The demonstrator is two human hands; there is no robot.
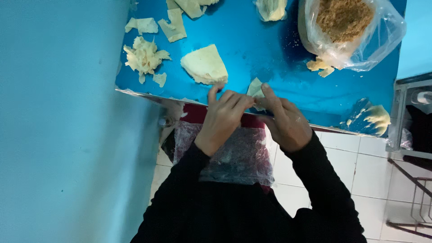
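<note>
Head view: both hands, left hand (223, 118) and right hand (285, 121), pinch a pale thin dough sheet (255, 89) between their fingertips at the bench (270, 54) near edge.

1 clear plastic bag (360, 40) of brown crumbs sits open at the far right of the blue surface (261, 54). 1 smaller clear plastic wrap (271, 9) holding pale pieces lies far centre.

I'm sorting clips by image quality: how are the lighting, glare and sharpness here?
Head view: a strong blue cast; the shiny table shows soft sheen; the clear bag glints; the left hand and right hand are evenly lit, slightly soft; the wall at left is featureless.
</note>
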